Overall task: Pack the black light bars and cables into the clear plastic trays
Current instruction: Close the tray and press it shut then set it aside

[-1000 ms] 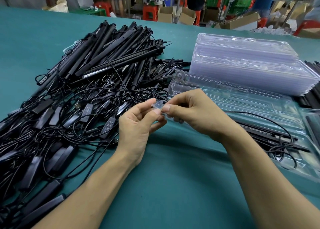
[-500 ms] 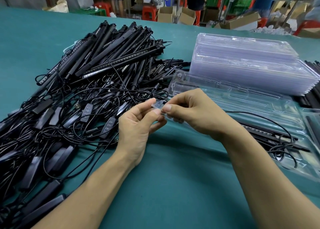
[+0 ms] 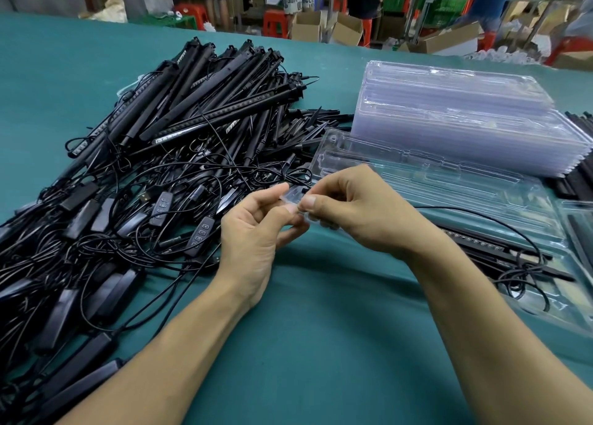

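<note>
Although a full second runs from the earliest view to this one, almost nothing has shifted. The left hand (image 3: 253, 232) and right hand (image 3: 356, 209) stay together at the near corner of the clear tray (image 3: 433, 174), and each pinches its thin edge between thumb and forefinger. Any creep of the fingertips is too slight to make out, and the corner looks no more parted than before. That suggests the hands are working to pry thin plastic layers apart, either two nested trays or a lid; which one cannot be told.

For the task this means a stall, since nothing new goes in until that corner gives. The tray lies flat on the green worktop (image 3: 321, 344), in front of the stack of trays (image 3: 465, 119). At its near right side is a packed tray (image 3: 571, 315) that already holds a bar and a coiled cable (image 3: 526, 273). To the left, the heap of light bars (image 3: 208, 103) and tangled cables (image 3: 144, 216) sits untouched, so most of the job appears to remain.
</note>
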